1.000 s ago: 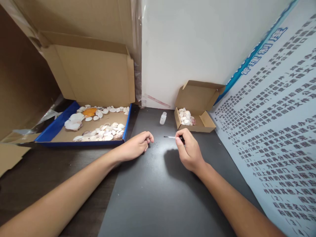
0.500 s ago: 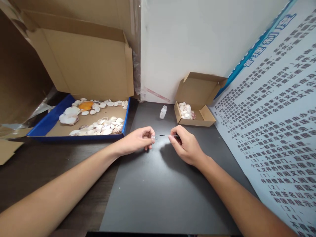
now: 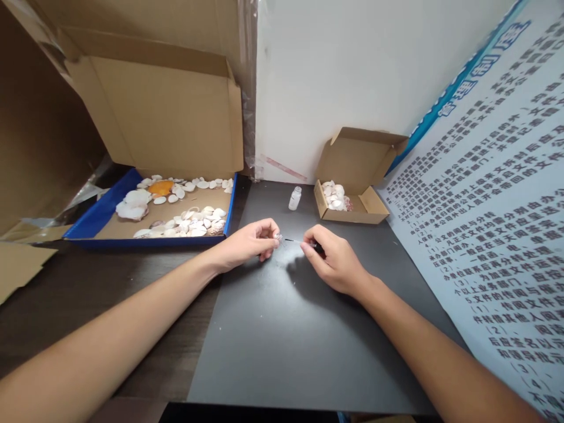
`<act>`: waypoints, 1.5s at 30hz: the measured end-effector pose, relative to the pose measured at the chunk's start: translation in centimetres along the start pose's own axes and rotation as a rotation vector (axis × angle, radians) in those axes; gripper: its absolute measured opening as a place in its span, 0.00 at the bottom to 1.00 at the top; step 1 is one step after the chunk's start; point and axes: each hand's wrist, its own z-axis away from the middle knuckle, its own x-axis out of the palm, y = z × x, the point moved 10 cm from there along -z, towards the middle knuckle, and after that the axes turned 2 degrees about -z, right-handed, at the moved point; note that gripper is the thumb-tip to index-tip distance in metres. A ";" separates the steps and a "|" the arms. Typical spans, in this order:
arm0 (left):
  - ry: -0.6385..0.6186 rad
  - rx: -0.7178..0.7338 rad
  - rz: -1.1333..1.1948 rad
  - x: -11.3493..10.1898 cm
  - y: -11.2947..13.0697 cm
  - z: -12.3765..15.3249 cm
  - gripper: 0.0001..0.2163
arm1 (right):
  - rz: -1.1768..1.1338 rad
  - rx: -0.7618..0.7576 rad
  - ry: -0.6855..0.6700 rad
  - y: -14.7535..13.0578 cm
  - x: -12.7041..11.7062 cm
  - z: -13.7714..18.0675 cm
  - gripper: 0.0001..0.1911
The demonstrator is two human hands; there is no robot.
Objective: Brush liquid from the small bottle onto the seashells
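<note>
My left hand (image 3: 258, 239) is closed in a pinch on a small pale seashell (image 3: 278, 237), mostly covered by the fingertips. In my right hand (image 3: 328, 258) is a thin brush (image 3: 294, 240) with a dark tip and a black handle, held level. Its tip points left and lies close to the shell; whether they touch I cannot tell. Behind the hands stands a small open glass bottle (image 3: 295, 200) with whitish contents, upright on the dark grey board (image 3: 264, 352).
At the left, a blue-sided cardboard box (image 3: 176, 241) with a raised lid holds many white shells and one orange shell (image 3: 161, 188). A small open carton (image 3: 355, 217) at the back right holds more shells. A white wall and a printed poster (image 3: 497, 194) bound the board.
The view has shifted slightly, moving the scene to the right. The brush tip and the shell are closer together. Both hands keep their holds.
</note>
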 end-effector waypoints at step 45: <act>-0.062 -0.143 0.307 1.3 -1.2 0.5 0.09 | 0.015 -0.019 0.064 -0.9 -0.3 0.1 0.05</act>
